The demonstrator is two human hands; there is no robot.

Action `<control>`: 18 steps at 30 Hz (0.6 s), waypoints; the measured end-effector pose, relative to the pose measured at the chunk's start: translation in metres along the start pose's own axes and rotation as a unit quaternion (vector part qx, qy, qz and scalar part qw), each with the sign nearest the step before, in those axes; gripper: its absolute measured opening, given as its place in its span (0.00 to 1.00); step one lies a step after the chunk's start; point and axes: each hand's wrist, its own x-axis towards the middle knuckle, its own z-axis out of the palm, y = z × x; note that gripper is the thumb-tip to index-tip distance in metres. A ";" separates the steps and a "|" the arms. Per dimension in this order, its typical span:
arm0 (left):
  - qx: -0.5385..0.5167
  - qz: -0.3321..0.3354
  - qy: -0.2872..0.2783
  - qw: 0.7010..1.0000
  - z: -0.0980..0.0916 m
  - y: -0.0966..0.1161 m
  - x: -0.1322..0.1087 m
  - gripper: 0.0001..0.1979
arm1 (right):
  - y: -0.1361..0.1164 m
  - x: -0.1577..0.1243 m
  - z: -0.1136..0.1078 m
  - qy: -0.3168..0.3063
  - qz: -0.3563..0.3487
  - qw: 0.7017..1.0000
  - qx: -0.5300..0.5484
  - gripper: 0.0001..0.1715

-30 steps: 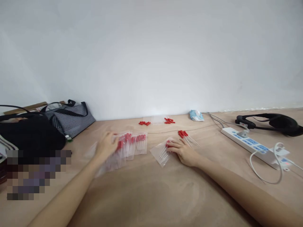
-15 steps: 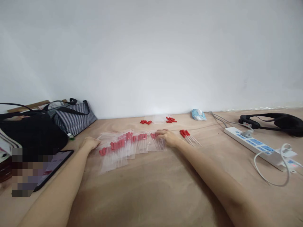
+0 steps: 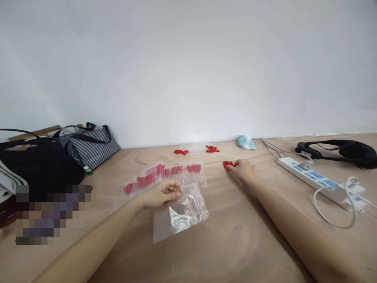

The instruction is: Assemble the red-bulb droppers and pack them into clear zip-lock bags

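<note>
My left hand (image 3: 165, 192) has its fingers curled on a clear plastic zip bag (image 3: 188, 212), which tilts above the table and shows nothing inside. To the right, my right hand (image 3: 243, 169) closes its fingers on a small bunch of red-tipped white sticks (image 3: 228, 165) lying on the table; the fingers partly cover them. Beyond my left hand, several clear bags (image 3: 147, 180) holding similar red-tipped sticks lie overlapping in a row. The rightmost filled bag (image 3: 194, 173) lies between my two hands.
More red-tipped sticks (image 3: 212, 149) lie near the wall. A blue and white packet (image 3: 246, 142) sits behind my right hand. At right are a power strip (image 3: 312, 175) with cables and a black headset (image 3: 353, 151). A striped bag (image 3: 94, 147) and a black bag (image 3: 55, 169) stand at left.
My left hand has moved right from the row's left end and now holds a bag without sticks. My right hand has left the filled bags and moved right onto the loose sticks.
</note>
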 end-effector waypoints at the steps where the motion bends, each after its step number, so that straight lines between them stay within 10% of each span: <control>1: 0.042 0.016 -0.003 0.999 0.011 -0.002 0.006 0.12 | -0.002 0.000 0.000 -0.011 0.002 1.000 0.002 0.22; 6: 0.279 0.139 0.147 0.939 0.037 -0.002 0.006 0.14 | -0.005 -0.002 0.003 -0.040 0.008 0.999 0.027 0.19; 12: 0.315 0.173 -0.044 0.932 0.050 0.000 -0.021 0.20 | -0.008 0.000 -0.002 -0.044 0.000 0.996 0.084 0.20; 18: 0.333 0.108 -0.024 0.936 0.061 -0.007 -0.010 0.21 | -0.021 -0.027 -0.008 -0.035 -0.096 0.963 0.249 0.22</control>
